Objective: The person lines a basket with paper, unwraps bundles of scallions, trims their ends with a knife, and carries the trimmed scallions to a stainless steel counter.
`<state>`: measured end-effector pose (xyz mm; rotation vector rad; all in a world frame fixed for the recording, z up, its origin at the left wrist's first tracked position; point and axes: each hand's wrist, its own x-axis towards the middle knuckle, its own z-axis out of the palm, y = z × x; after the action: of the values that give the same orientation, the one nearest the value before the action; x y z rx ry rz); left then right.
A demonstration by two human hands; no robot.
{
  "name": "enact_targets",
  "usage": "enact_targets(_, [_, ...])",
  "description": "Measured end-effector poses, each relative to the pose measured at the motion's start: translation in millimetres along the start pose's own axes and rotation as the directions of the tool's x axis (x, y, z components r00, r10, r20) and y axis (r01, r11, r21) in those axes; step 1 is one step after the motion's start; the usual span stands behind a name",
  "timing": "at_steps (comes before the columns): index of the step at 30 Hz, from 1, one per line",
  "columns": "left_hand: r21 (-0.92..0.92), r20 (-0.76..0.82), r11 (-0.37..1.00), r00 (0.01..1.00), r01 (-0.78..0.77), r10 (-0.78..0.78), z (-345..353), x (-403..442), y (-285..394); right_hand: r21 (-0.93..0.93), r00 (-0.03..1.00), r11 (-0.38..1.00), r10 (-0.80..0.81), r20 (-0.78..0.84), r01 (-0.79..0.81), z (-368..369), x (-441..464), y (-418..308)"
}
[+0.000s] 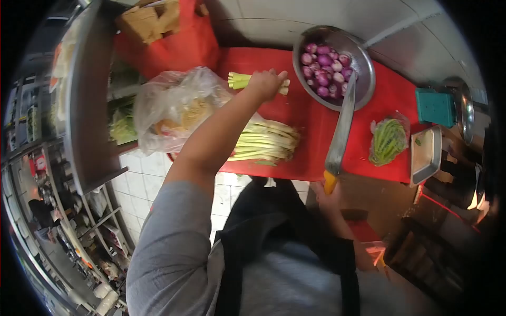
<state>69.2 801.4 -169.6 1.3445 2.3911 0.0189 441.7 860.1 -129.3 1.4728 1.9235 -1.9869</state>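
My left hand (267, 85) is closed around a short bundle of pale green stalks (239, 80), which look like spring onions, above the red tabletop (274, 109). Cut ends poke out on both sides of the fist. Nearer my body lies a pile of long spring onions (266, 141), partly covered by my left forearm. At the table's front edge my right hand (326, 197) grips the yellow handle of a large knife (341, 131). Its blade points away from me, the tip overlapping the rim of a metal bowl (367, 73) of peeled red onions (324, 68).
A clear plastic bag (158, 105) and a red bag (197, 39) sit on the left. Toward the right are a wrapped bunch of green vegetables (389, 139), a teal box (435, 107) and a metal tray (428, 152). Tiled wall (269, 16) stands behind; metal shelving (87, 221) is at left.
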Motion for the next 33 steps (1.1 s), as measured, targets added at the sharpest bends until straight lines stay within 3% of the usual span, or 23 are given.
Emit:
enact_targets(3, [0.079,0.013,0.997,1.000,-0.001,0.000,48,48,13,0.134,0.999,0.991,0.021,-0.047,-0.014,-27,-20,4])
enact_targets(6, [0.096,-0.018,0.995,1.000,0.007,-0.005,68,51,16,-0.024,0.994,0.999,-0.039,-0.102,0.037,-52,-18,37])
enact_targets(9, [0.121,-0.139,0.990,0.986,-0.071,0.087,38,18,38,-0.031,0.993,1.000,-0.008,-0.114,0.004,-62,-19,42])
enact_targets(11, [-0.042,-0.004,0.970,0.971,-0.241,0.241,50,-10,43,-0.028,0.994,1.000,0.005,-0.113,-0.009,-66,-16,43])
enact_targets(12, [0.095,-0.001,0.951,0.955,-0.295,0.296,73,-27,43,-0.036,0.994,0.999,0.004,-0.107,-0.008,-67,-16,43])
enact_targets(13, [0.071,0.235,0.964,0.944,-0.255,0.232,58,-42,53,-0.046,0.995,0.999,0.003,-0.100,-0.008,-68,-16,43])
enact_targets(14, [0.063,0.279,0.973,0.940,-0.220,0.194,68,-53,51,-0.033,0.995,0.999,0.025,-0.096,-0.028,-68,-15,45])
enact_targets(18, [0.043,0.307,0.996,0.950,-0.077,0.060,87,-56,49,-0.042,0.997,0.998,0.041,-0.066,-0.044,-67,-5,56])
enact_targets(21, [-0.007,0.369,0.997,0.926,-0.078,0.075,79,-49,47,-0.003,1.000,1.000,0.010,-0.006,-0.010,-66,1,40])
enact_targets(22, [-0.098,0.378,0.994,0.923,-0.038,0.073,76,-48,44,0.026,1.000,1.000,-0.002,0.018,0.002,-64,4,33])
enact_targets(24, [-0.276,0.397,0.960,0.915,0.045,0.071,71,-49,39,-0.208,0.990,0.969,-0.123,0.066,0.135,-65,13,35])
enact_targets(27, [-0.493,0.273,0.866,0.960,0.086,0.060,42,-63,41,-0.378,0.973,0.900,-0.168,0.156,0.216,-51,23,2])
enact_targets(28, [-0.625,0.279,0.772,0.957,0.115,0.083,28,-67,39,-0.405,0.970,0.886,-0.163,0.183,0.225,-45,28,-13])
enact_targets(31, [-0.878,0.057,0.473,0.998,0.069,-0.040,-24,-99,42,-0.468,0.918,0.791,-0.363,0.159,0.394,-24,54,-33])
enact_targets(33, [-0.984,0.014,0.178,0.999,0.020,-0.036,-9,-105,17,-0.327,0.956,0.902,-0.237,0.173,0.283,-3,56,-71])
